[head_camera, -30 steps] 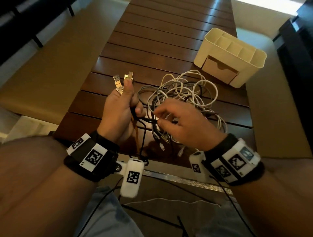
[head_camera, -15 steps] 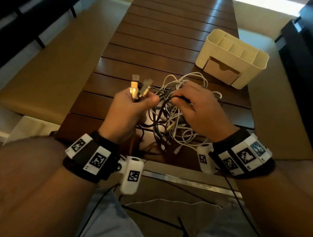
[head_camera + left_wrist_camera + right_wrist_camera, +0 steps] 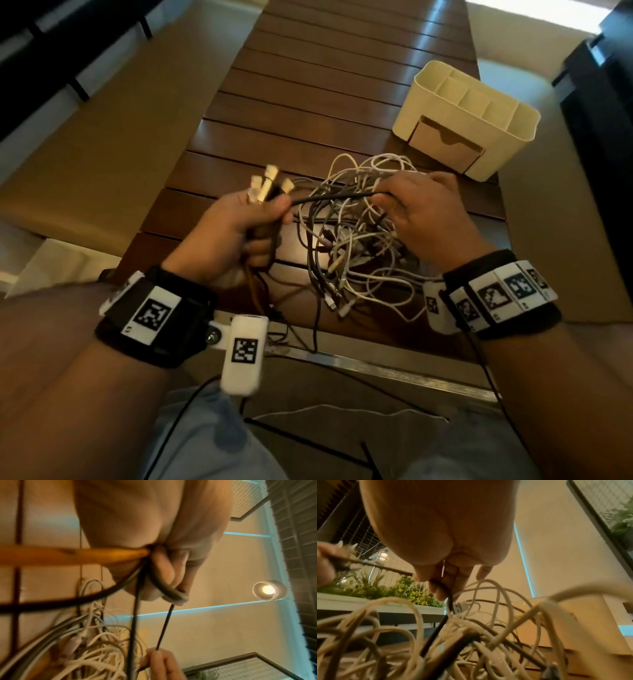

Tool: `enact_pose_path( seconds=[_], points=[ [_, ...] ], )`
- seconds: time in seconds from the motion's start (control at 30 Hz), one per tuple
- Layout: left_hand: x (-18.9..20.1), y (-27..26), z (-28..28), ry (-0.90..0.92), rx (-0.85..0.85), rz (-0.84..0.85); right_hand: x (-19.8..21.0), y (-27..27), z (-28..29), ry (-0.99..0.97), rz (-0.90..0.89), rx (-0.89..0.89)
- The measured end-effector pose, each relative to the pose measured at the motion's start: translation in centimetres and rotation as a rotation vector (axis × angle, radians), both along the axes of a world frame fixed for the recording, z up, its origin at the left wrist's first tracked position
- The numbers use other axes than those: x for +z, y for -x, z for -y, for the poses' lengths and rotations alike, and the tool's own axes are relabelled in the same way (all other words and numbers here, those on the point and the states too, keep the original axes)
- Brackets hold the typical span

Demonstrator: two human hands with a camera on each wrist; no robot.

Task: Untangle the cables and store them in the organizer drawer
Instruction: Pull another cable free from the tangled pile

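Cables (image 3: 356, 240) (tangled) near table edge (image 3: 376, 368)

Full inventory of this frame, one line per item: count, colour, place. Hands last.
cable tangle: one heap, count unclear, mostly white and grey, on the table between the hands
black cable: one, black, stretched between both hands
plug ends: several, pale, sticking up out of the left fist
organizer: one, cream, far right of table, compartments on top
drawer: one, tan front, in the organizer's base, closed
table: one, dark brown slats
left hand: grips a bundle of cables
right hand: pinches the black cable
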State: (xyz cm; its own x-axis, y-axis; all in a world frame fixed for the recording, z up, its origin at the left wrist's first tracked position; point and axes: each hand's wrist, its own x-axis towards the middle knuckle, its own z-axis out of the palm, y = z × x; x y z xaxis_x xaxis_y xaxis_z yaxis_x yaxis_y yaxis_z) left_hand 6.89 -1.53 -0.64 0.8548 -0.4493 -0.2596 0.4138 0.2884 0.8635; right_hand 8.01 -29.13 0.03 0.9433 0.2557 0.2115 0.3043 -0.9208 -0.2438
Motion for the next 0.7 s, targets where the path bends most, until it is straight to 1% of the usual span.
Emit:
enact_pose_path(
  seconds=[0.03,0.07,0.13,0.17,0.2,0.23,0.3,0.37,0.4,0.47,0.53,0.63,0.67,0.7],
  points=[
    [-0.4,0.0,0.1,-0.064,-0.023,-0.037,-0.1,-0.2,0.2,-0.058,0.018,-0.004],
    [-0.9,0.0,0.4,-0.168,-0.037,-0.049,-0.1,-0.2,0.2,-0.148,0.032,0.016],
    [-1.7,0.2,0.8,-0.426,-0.027,0.018,0.2,-0.1,-0.1,-0.331,0.045,0.078],
    [-1.9,0.3,0.9,-0.520,0.011,0.068,0.3,0.1,-0.3,-0.378,0.033,0.102],
    [-1.8,0.3,1.0,-0.574,0.069,0.106,0.3,0.2,-0.4,-0.388,0.011,0.129],
    [-1.8,0.3,1.0,-0.591,0.139,0.132,0.4,0.4,-0.6,-0.354,-0.013,0.159],
    [-1.3,0.2,1.4,-0.572,0.228,0.193,0.4,1.0,-1.2,-0.195,-0.039,0.214],
    [-0.6,0.5,2.1,-0.555,0.212,0.284,0.2,1.5,-2.2,-0.062,-0.023,0.250],
    [0.0,0.9,2.7,-0.544,0.169,0.316,0.2,1.7,-2.7,-0.035,-0.006,0.270],
    [0.7,1.6,3.6,-0.526,0.052,0.329,0.0,1.8,-3.4,-0.021,0.024,0.310],
    [0.7,1.8,4.0,-0.544,-0.043,0.338,-0.1,1.9,-3.7,-0.031,0.040,0.317],
    [0.6,1.4,3.6,-0.650,-0.101,0.362,-0.5,1.7,-3.7,-0.064,0.028,0.281],
    [0.6,1.3,3.4,-0.665,-0.092,0.385,-0.6,1.8,-3.8,-0.072,0.029,0.276],
    [0.9,1.4,3.1,-0.625,-0.068,0.412,-0.6,1.8,-3.8,-0.083,0.034,0.267]
  ],
)
